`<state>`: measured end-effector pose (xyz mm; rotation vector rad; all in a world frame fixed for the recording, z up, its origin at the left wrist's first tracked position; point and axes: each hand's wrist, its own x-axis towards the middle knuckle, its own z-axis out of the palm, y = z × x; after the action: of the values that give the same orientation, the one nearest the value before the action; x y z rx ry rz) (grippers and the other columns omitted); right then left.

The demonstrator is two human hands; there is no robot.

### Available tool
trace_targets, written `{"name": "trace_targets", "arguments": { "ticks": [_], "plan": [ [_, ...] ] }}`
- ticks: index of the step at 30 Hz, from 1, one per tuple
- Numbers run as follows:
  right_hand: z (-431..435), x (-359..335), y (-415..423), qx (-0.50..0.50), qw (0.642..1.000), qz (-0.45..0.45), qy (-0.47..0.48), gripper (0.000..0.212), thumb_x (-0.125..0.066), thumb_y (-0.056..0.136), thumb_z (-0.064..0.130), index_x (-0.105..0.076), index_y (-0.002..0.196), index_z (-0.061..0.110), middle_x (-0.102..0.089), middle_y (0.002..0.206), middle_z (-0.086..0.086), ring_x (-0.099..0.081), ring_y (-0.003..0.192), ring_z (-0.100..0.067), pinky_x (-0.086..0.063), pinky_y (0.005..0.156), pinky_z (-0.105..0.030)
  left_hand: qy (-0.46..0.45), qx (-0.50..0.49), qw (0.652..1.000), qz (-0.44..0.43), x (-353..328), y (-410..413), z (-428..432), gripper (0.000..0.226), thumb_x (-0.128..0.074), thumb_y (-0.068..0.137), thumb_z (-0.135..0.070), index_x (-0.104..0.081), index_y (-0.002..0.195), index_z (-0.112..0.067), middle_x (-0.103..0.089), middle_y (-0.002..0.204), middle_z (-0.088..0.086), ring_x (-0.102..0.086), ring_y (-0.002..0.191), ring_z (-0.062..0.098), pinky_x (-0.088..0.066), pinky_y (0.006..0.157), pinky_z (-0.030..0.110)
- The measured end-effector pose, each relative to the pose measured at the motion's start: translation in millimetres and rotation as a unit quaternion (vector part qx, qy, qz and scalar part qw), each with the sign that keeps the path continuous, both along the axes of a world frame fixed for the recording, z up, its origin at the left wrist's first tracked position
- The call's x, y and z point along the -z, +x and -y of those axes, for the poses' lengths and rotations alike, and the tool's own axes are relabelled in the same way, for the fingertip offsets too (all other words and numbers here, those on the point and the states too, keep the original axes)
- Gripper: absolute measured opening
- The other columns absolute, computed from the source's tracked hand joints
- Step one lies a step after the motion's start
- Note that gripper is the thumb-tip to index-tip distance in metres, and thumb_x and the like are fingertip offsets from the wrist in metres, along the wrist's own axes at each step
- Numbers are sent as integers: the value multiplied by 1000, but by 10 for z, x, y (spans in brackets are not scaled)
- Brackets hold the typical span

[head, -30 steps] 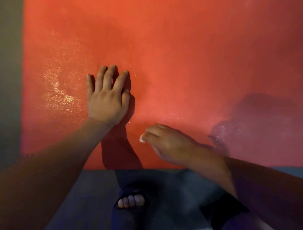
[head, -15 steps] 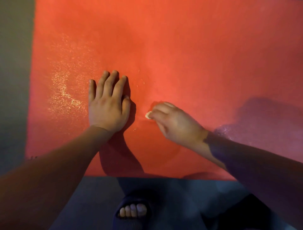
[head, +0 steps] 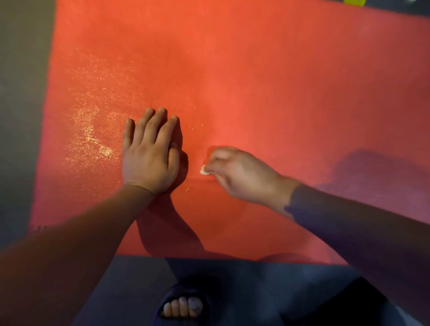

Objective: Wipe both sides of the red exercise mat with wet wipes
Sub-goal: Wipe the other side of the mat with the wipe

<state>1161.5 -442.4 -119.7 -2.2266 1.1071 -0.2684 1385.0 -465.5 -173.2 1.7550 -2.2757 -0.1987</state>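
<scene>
The red exercise mat [head: 256, 81] lies flat on the floor and fills most of the view. My left hand [head: 149, 153] rests palm down on it, fingers together and stretched out, holding nothing. Just to its right, my right hand [head: 237, 172] is closed around a small crumpled white wet wipe [head: 204, 170], pressing it onto the mat. Only a tip of the wipe shows past my fingers. A damp, glistening patch [head: 90, 130] shines on the mat left of my left hand.
Grey floor [head: 21, 116] borders the mat on the left and at its near edge. My foot in a dark open-toed slipper [head: 182, 307] stands just before the near edge. A small yellow-green object [head: 354, 2] peeks in at the top edge.
My right hand has moved with the wipe away from the mat's near edge, up to beside my left hand. The left hand stays planted; the view has shifted a little forward.
</scene>
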Motion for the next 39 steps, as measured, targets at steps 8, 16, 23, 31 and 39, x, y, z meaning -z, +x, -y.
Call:
{"name": "trace_targets", "arguments": {
  "ticks": [8, 16, 23, 31, 39],
  "plan": [
    [936, 267, 198, 229, 967, -27, -107, 20, -53, 93, 15, -72, 102, 11, -58, 92, -13, -61, 82, -37, -55, 72, -47, -3, 7, 1000, 6, 9, 10, 13, 59, -47, 91, -28, -50, 149, -19, -41, 160, 7, -29, 152, 28, -17, 122, 58],
    [305, 23, 91, -19, 999, -8, -42, 16, -61, 91, 3, -74, 99, 6, -62, 89, -12, -61, 83, -31, -52, 75, -37, -13, 3, 1000, -2, 31, 29, 20, 61, -47, 90, -27, -48, 150, -12, -42, 160, 6, -30, 152, 26, -18, 123, 57],
    [997, 235, 380, 185, 978, -20, -92, 22, -51, 90, 10, -73, 92, 6, -57, 87, -16, -60, 76, -36, -53, 69, -47, 1, -1, 1000, -4, 30, 9, 20, 60, -44, 93, -27, -45, 152, -12, -40, 161, 4, -28, 153, 23, -16, 124, 54],
    [221, -34, 195, -76, 996, -34, -5, 16, -59, 89, 3, -74, 94, 7, -61, 89, -11, -61, 85, -30, -46, 77, -36, 3, 11, 1000, -9, 29, 50, 27, 64, -40, 90, -25, -44, 152, -9, -38, 162, 7, -28, 154, 25, -16, 124, 55],
    [680, 248, 103, 203, 971, -48, -114, 24, -53, 90, 6, -74, 103, 7, -61, 92, -15, -61, 89, -38, -54, 77, -45, 4, 15, 1000, -2, 34, 51, 32, 65, -42, 90, -24, -44, 153, -10, -38, 162, 5, -27, 154, 24, -17, 124, 55]
  ]
}}
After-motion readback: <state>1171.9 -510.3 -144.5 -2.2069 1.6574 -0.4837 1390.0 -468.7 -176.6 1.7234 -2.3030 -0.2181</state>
